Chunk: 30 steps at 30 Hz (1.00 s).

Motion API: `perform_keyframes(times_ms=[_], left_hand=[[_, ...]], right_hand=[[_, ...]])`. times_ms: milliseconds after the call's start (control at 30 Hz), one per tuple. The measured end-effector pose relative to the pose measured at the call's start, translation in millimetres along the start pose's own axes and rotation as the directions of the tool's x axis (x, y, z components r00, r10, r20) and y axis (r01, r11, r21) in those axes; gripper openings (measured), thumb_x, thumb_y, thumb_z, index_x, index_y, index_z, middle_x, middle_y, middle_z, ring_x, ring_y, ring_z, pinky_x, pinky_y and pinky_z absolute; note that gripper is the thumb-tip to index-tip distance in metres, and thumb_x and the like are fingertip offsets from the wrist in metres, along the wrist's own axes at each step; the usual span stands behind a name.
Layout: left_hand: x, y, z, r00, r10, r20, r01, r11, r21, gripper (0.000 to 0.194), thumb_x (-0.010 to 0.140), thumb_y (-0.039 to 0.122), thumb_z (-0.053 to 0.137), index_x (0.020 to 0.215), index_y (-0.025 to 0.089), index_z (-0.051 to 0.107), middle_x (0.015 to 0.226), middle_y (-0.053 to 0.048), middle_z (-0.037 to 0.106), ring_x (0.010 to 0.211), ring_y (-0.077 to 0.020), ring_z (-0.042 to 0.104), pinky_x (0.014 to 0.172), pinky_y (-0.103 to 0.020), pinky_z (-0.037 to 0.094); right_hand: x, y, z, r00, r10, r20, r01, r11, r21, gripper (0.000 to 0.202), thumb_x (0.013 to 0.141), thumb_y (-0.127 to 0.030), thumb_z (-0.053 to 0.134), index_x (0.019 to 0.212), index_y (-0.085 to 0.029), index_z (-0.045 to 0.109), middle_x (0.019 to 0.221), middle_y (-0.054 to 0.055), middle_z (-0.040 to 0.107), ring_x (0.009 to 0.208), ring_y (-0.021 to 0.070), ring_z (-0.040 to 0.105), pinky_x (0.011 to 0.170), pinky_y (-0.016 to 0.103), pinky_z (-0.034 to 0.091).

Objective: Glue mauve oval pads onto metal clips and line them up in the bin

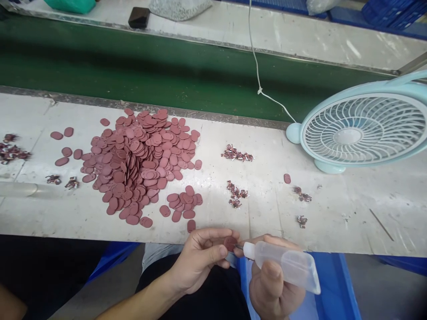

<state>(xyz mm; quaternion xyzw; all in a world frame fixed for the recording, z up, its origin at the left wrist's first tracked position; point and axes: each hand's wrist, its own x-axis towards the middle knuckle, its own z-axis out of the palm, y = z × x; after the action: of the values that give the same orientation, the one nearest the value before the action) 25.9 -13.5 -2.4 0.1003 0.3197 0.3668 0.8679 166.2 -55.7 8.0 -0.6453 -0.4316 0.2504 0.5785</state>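
Note:
Between its thumb and fingers, my left hand (200, 258) pinches a reddish-brown oval disc (230, 243) at the table's front edge. My right hand (276, 284) is wrapped round a translucent squeeze bottle (287, 264) with a white cap. The bottle lies tilted, its thin nozzle pointing left and meeting the disc; whether liquid comes out is too small to see. A large heap of similar discs (133, 164) spreads over the table left of my hands, with a smaller group (183, 202) nearer me. Small brown-and-white figure-like pieces (236, 191) lie in clusters beyond my hands.
A light-blue fan (360, 129) stands at the right, its white cord (256, 66) running back across the green belt (200, 84). Below the table edge is a blue bin (336, 284). Another clear tube-like container (18, 189) lies far left. A dark box (139, 18) sits on the back ledge.

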Motion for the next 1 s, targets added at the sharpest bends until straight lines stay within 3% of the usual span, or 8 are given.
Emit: perform_keyframes(times_ms=[100, 367, 600, 700, 800, 867, 933, 1000], left_hand=[[-0.3, 0.1, 0.1, 1.000, -0.012, -0.001, 0.012, 1.000, -0.014, 0.025, 0.079, 0.019, 0.084, 0.103, 0.023, 0.081, 0.112, -0.008, 0.081, 0.086, -0.0177, 0.078, 0.060, -0.016, 0.057], [0.1, -0.2, -0.6, 0.999, -0.038, -0.027, 0.037, 0.999, -0.037, 0.025, 0.076, 0.019, 0.086, 0.101, 0.023, 0.082, 0.109, -0.007, 0.081, 0.085, -0.0165, 0.077, 0.059, -0.015, 0.056], [0.5, -0.8, -0.6, 0.998, -0.042, -0.048, 0.040, 0.998, -0.040, 0.026, 0.075, 0.018, 0.087, 0.100, 0.022, 0.082, 0.109, -0.008, 0.082, 0.088, -0.0167, 0.076, 0.060, -0.015, 0.056], [0.1, -0.4, -0.8, 0.998, -0.036, -0.050, 0.033, 0.998, -0.058, 0.025, 0.076, 0.017, 0.086, 0.100, 0.021, 0.081, 0.110, -0.009, 0.081, 0.089, -0.0164, 0.077, 0.065, -0.016, 0.057], [-1.4, 1.4, -1.5, 1.000, -0.012, -0.028, 0.010, 0.997, -0.072, 0.024, 0.079, 0.015, 0.083, 0.101, 0.022, 0.080, 0.118, -0.008, 0.079, 0.102, -0.0195, 0.076, 0.073, -0.017, 0.058], [-2.2, 3.2, -2.1, 1.000, 0.005, -0.015, -0.007, 0.997, -0.076, 0.023, 0.080, 0.015, 0.082, 0.102, 0.023, 0.080, 0.119, -0.008, 0.079, 0.108, -0.0208, 0.074, 0.077, -0.018, 0.058], [-2.5, 5.0, -2.5, 1.000, 0.020, 0.000, -0.020, 0.996, -0.082, 0.023, 0.081, 0.015, 0.082, 0.102, 0.023, 0.080, 0.116, -0.007, 0.080, 0.109, -0.0207, 0.075, 0.080, -0.018, 0.058], [-2.0, 6.2, -3.3, 0.999, 0.027, 0.025, -0.025, 0.996, -0.090, 0.022, 0.081, 0.016, 0.082, 0.102, 0.023, 0.080, 0.114, -0.006, 0.080, 0.108, -0.0222, 0.075, 0.079, -0.019, 0.060]], right_hand=[[7.3, -11.0, 6.8, 0.997, 0.006, -0.072, 0.004, 0.991, 0.134, 0.022, 0.097, -0.038, 0.052, 0.110, -0.020, 0.056, 0.075, 0.006, 0.068, 0.059, 0.0265, 0.068, 0.052, 0.045, 0.057], [12.4, -18.0, 7.5, 1.000, 0.005, -0.014, -0.001, 0.965, 0.261, 0.021, 0.096, -0.034, 0.056, 0.112, -0.021, 0.059, 0.076, 0.007, 0.072, 0.066, 0.0302, 0.071, 0.055, 0.049, 0.059], [3.9, -14.1, 5.6, 1.000, 0.016, 0.007, -0.017, 0.970, 0.243, 0.024, 0.096, -0.033, 0.059, 0.118, -0.026, 0.061, 0.084, 0.009, 0.074, 0.074, 0.0318, 0.071, 0.062, 0.053, 0.059], [15.6, -16.3, 0.4, 0.990, 0.138, 0.022, -0.137, 0.935, 0.327, 0.022, 0.096, -0.041, 0.056, 0.109, -0.026, 0.063, 0.077, 0.007, 0.071, 0.064, 0.0292, 0.069, 0.055, 0.048, 0.057], [41.0, -6.8, -13.9, 0.924, 0.361, 0.128, -0.371, 0.765, 0.527, 0.031, 0.097, -0.050, 0.046, 0.100, -0.025, 0.063, 0.066, 0.001, 0.061, 0.052, 0.0206, 0.062, 0.039, 0.033, 0.049], [59.7, 10.4, -25.4, 0.850, 0.448, 0.276, -0.506, 0.554, 0.661, 0.035, 0.098, -0.051, 0.042, 0.104, -0.023, 0.062, 0.067, -0.001, 0.056, 0.054, 0.0160, 0.060, 0.037, 0.026, 0.047], [76.0, 33.6, -34.7, 0.789, 0.391, 0.473, -0.585, 0.246, 0.773, 0.034, 0.098, -0.044, 0.046, 0.115, -0.018, 0.059, 0.074, -0.001, 0.057, 0.062, 0.0123, 0.061, 0.041, 0.020, 0.050], [88.4, 55.8, -40.2, 0.763, 0.242, 0.599, -0.611, -0.034, 0.791, 0.029, 0.099, -0.031, 0.051, 0.122, -0.014, 0.055, 0.080, -0.001, 0.060, 0.069, 0.0081, 0.064, 0.049, 0.013, 0.053]])
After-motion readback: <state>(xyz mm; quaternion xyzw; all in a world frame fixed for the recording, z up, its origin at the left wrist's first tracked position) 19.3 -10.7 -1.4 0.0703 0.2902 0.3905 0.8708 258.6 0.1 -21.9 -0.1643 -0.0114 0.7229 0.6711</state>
